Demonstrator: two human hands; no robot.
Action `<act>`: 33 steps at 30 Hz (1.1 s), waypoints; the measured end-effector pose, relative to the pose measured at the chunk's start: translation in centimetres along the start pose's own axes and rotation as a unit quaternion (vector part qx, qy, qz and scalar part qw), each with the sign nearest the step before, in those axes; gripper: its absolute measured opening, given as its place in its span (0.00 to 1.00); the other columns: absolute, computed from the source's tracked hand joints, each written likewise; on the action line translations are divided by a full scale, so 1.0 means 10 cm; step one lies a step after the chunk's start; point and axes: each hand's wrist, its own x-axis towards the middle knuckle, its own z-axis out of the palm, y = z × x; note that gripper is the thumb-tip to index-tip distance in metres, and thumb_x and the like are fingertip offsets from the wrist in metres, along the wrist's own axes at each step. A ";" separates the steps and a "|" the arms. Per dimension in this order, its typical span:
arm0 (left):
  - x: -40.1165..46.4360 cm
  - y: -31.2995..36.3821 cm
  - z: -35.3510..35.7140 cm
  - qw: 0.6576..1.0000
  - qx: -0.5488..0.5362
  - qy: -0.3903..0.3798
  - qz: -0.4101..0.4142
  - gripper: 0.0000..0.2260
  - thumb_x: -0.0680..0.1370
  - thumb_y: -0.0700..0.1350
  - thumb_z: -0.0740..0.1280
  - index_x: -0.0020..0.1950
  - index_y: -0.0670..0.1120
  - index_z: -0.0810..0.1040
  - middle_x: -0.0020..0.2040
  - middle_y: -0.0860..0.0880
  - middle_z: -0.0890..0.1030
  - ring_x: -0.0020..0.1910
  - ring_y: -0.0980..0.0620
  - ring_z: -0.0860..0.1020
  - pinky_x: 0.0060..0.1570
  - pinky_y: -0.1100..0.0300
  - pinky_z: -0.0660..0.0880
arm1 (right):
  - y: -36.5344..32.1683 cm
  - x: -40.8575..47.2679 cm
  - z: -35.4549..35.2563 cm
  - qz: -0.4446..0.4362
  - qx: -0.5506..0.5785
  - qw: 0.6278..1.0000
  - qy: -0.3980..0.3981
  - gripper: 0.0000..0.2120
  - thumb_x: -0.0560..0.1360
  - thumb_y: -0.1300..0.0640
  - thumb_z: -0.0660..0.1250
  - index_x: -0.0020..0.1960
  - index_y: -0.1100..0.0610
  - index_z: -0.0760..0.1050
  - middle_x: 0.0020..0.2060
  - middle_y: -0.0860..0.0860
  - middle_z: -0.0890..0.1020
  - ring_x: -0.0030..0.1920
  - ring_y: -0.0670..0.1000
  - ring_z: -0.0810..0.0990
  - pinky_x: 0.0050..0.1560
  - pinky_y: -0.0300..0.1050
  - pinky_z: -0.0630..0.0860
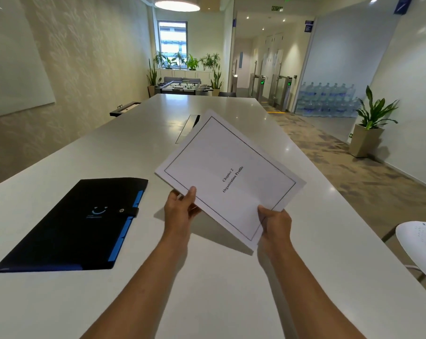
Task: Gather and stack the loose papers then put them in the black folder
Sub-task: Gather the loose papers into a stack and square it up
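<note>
Both hands [180,211] gripping papers [229,177], undersides hidden

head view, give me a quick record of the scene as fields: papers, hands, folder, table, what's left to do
papers: stack of papers held up off the table, tilted, top sheet reads "Chapter 2 Organization Profile"
left hand: left hand grips the stack's near left edge, thumb on top
right hand: right hand grips the near right corner
folder: black folder lies flat on the table left of the hands, closed, snap strap fastened, blue tabs along its right side
table: white table, no loose sheets visible on it
left to do: open folder, put stack in
</note>
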 end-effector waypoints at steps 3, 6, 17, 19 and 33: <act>-0.07 -0.09 0.18 0.997 0.015 0.071 0.012 0.23 0.77 0.46 0.70 0.71 0.47 0.69 0.66 0.48 0.76 0.65 0.48 0.74 0.66 0.49 0.70 | 0.16 -0.14 0.12 0.038 0.034 0.999 -0.009 0.20 0.72 0.74 0.65 0.60 0.59 0.76 0.45 0.52 0.86 0.41 0.51 0.85 0.37 0.43 0.81; -0.06 -0.09 0.25 0.990 0.025 0.136 0.030 0.30 0.78 0.48 0.68 0.77 0.47 0.59 0.74 0.48 0.67 0.72 0.49 0.66 0.72 0.47 0.62 | 0.30 -0.26 0.19 0.073 0.083 0.994 -0.020 0.21 0.73 0.74 0.63 0.60 0.56 0.76 0.45 0.50 0.87 0.43 0.49 0.86 0.39 0.43 0.81; -0.04 0.38 0.23 0.954 0.205 0.040 0.216 0.16 0.80 0.44 0.66 0.67 0.45 0.70 0.62 0.44 0.77 0.62 0.47 0.76 0.62 0.43 0.73 | -0.07 -0.12 0.25 -0.146 -0.246 0.956 0.073 0.40 0.67 0.67 0.72 0.74 0.52 0.59 0.69 0.51 0.68 0.68 0.50 0.69 0.64 0.44 0.67; -0.06 0.46 0.25 0.940 0.236 -0.007 0.248 0.12 0.80 0.42 0.65 0.62 0.53 0.71 0.57 0.50 0.79 0.58 0.52 0.78 0.60 0.46 0.75 | -0.26 -0.10 0.31 -0.202 -0.262 0.943 -0.031 0.34 0.68 0.69 0.70 0.70 0.52 0.66 0.64 0.48 0.74 0.64 0.46 0.73 0.62 0.41 0.70; -0.06 0.33 0.21 0.936 0.235 -0.051 0.255 0.10 0.81 0.46 0.63 0.60 0.58 0.71 0.56 0.56 0.78 0.57 0.60 0.77 0.58 0.61 0.75 | -0.46 -0.13 0.29 -0.295 -0.256 0.912 -0.126 0.19 0.67 0.71 0.63 0.47 0.48 0.72 0.43 0.46 0.81 0.42 0.43 0.81 0.43 0.38 0.79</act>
